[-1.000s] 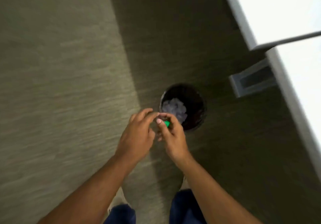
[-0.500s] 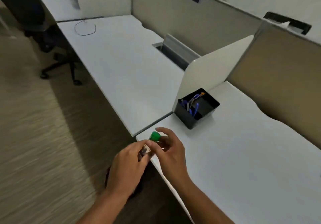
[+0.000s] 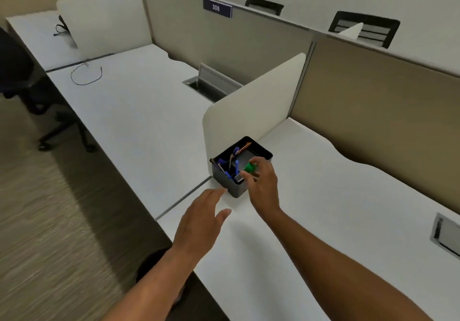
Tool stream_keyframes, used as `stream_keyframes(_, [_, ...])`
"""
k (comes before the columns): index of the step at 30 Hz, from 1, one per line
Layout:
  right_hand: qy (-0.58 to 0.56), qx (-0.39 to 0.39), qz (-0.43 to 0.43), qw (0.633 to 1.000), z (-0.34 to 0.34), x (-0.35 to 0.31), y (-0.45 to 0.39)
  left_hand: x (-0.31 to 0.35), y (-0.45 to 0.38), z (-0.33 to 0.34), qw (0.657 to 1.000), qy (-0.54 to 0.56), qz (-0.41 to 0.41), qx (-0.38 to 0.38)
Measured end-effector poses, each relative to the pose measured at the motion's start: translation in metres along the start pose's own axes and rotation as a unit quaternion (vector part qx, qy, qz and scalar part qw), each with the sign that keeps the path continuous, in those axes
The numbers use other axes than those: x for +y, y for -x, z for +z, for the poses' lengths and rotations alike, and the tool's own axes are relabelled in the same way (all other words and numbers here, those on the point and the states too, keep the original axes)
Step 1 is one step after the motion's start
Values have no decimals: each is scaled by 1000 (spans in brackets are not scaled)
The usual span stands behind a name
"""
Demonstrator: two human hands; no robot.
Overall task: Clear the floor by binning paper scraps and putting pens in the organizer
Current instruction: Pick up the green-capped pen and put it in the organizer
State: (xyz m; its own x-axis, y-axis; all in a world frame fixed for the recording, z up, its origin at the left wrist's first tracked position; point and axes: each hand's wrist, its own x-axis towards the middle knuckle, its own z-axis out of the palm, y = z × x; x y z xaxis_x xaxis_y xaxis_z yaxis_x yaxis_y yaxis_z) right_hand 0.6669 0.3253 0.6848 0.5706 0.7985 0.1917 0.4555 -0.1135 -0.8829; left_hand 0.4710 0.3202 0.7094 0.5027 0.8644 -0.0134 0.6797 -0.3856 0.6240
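While the green-capped pen (image 3: 249, 168) is pinched in the right hand (image 3: 262, 183) over the black organizer (image 3: 230, 188) beside the divider (image 3: 254, 111), the left hand (image 3: 201, 223), having let go, hovers empty and spread above the clear desk (image 3: 311, 208) edge.

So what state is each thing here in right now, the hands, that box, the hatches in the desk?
Right hand: shut on the green-capped pen, over the organizer.
Left hand: open, empty, over the desk edge.
Organizer: upright, open-topped, holding several pens.
Far desk hatch: lid raised.
Near desk hatch: shut.
Cable: loose loop, unplugged.
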Motion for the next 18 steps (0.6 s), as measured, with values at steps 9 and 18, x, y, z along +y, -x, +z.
stream_keyframes(9, [87, -79, -25, 993, 16, 46, -37, -2, -3, -7, 999, -29, 23, 9])
stream_keyframes(18, [0, 65, 17, 998, -5, 67, -77, -3, -8, -5, 999, -23, 24, 13])
